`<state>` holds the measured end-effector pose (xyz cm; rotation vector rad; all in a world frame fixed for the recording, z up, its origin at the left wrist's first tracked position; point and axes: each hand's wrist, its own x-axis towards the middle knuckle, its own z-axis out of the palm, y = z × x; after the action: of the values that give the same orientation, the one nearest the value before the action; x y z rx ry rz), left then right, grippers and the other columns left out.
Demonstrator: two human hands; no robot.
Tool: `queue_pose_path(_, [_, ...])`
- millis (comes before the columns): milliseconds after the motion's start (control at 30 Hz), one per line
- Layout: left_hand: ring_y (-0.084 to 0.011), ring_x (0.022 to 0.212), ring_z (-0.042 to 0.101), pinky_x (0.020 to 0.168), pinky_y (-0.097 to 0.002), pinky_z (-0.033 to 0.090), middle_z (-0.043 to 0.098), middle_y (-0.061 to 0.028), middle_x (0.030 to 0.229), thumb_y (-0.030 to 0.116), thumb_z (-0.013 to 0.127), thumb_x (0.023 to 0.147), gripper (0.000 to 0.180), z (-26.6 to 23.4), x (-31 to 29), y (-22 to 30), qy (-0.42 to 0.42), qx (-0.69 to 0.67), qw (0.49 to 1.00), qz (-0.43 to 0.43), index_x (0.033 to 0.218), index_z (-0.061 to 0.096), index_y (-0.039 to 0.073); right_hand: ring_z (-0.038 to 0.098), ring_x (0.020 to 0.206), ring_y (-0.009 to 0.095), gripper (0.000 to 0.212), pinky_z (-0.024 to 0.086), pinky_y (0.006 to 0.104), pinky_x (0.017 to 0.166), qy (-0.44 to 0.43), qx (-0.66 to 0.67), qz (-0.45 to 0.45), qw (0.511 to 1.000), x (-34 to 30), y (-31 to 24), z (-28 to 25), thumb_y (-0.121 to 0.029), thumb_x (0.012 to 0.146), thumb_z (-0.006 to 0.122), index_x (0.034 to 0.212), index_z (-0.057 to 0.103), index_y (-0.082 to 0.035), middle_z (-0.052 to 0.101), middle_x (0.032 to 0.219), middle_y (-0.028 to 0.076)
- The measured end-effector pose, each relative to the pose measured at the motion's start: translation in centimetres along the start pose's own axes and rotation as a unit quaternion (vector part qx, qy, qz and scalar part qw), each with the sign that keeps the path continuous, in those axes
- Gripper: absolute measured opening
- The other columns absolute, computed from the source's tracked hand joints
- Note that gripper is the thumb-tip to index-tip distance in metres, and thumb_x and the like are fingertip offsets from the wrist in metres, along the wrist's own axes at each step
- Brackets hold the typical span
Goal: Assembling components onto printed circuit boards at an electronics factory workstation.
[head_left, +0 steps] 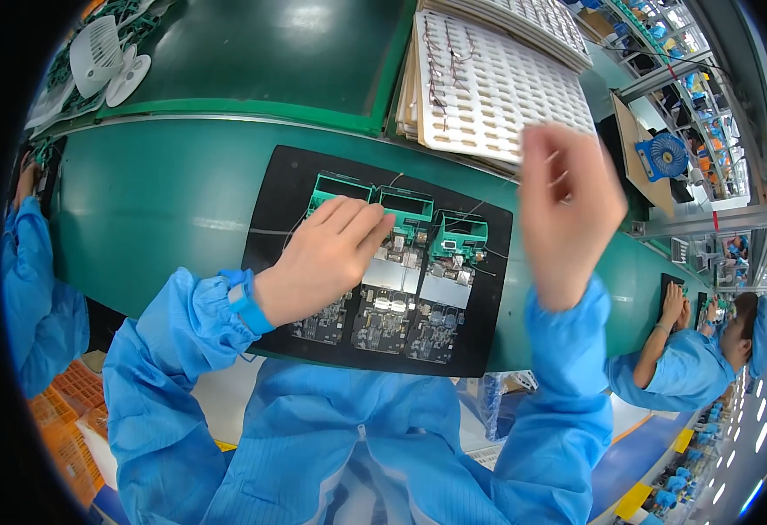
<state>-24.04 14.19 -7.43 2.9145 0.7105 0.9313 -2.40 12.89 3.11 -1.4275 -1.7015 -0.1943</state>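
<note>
The left hand (327, 258) lies palm down on a black carrier mat (270, 210), its fingers close together and stretched flat across the left one of three circuit boards (383, 306) that sit side by side on the mat; it grips nothing. Each board carries a green plastic frame (460, 234) at its far end and dark components at the near end. A blue wrist strap (245, 302) sits at the cuff of the left sleeve.

The right hand (567, 210) is raised above the right edge of the mat — blurred, fingers up and loosely spread; whether it pinches anything small cannot be told. Just beyond it, on the far side, lies a stack of white perforated trays (497, 87), a few thin wired parts (440, 52) resting in the top one's slots.

The mat rests on a green conveyor belt (156, 201). A small white fan (104, 57) stands far left, a blue fan (662, 156) far right. At the right a co-worker in blue (690, 367) leans over the belt — another blue sleeve (38, 297) shows at the left edge.
</note>
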Motion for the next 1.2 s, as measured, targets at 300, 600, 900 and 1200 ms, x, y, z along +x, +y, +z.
queue_pose_path(300, [-0.0288,0.095,0.059,0.09,-0.0389,0.049,0.058,-0.0168,0.105,0.0,0.062,0.068,0.043,-0.2,-0.1,-0.9,-0.013,-0.02,1.0,0.018,0.109,0.062,-0.013,0.064,0.086,0.031,0.006,0.051,0.0447,0.069,-0.176,-0.162,-0.156,0.958,9.2,10.4,8.2,-0.009,0.083,0.063,0.086,0.068,-0.008,0.062,0.091,0.009])
queue_pose_path(600, [-0.0301,0.102,0.056,0.1,-0.0441,0.043,0.057,-0.0168,0.11,0.001,0.062,0.071,0.048,-0.5,-1.9,-1.7,-0.021,-0.062,0.997,-0.03,0.118,0.059,-0.011,0.064,0.08,0.03,0.004,0.052,0.0439,0.066,-0.264,-0.334,-0.322,0.845,11.2,10.3,12.0,-0.003,0.081,0.061,0.084,0.063,-0.006,0.059,0.09,0.008])
queue_pose_path(900, [-0.0309,0.103,0.058,0.097,-0.0449,0.044,0.06,-0.015,0.113,0.0,0.065,0.08,0.04,-1.8,-2.1,-2.2,-0.005,-0.17,0.983,-0.061,0.12,0.062,-0.002,0.06,0.064,0.013,0.018,0.049,0.0277,0.061,0.001,0.191,0.19,0.963,9.3,12.7,10.2,-0.011,0.086,0.067,0.095,0.065,0.003,0.067,0.083,0.007])
queue_pose_path(1200, [-0.0175,0.107,0.062,0.094,-0.0313,0.049,0.059,-0.0117,0.126,0.005,0.06,0.095,0.045,-6.0,1.2,-2.0,0.069,-0.678,0.669,-0.296,0.138,0.048,-0.001,0.055,0.068,0.005,0.007,0.043,0.0193,0.058,-0.189,0.368,0.24,0.878,2.0,-2.7,3.1,0.0,0.088,0.064,0.086,0.058,0.0,0.065,0.098,0.004])
